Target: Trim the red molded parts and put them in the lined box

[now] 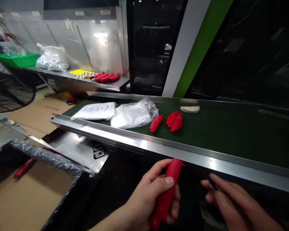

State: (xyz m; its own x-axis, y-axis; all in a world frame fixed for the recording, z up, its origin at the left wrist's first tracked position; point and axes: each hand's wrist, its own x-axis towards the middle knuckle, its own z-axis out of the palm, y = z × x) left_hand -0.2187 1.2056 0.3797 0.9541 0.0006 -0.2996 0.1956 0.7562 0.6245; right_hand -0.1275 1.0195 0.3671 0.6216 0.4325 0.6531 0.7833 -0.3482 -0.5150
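A red plastic part (166,199) is gripped in the left hand (146,192); a slim dark object (215,185), blurred, is pinched in the right hand (233,199). Further red parts (175,122) are laid on the conveyor belt (221,131) beside a clear plastic bag (135,115).

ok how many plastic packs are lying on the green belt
2: a white pack with handwriting near the left end of the belt, and a crumpled clear-plastic pack to its right. More could be hidden underneath.

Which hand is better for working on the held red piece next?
Probably the right hand: it seems to pinch something thin and dark, too blurred to name, beside the red piece. The left hand grips that piece, so it suits steadying it.
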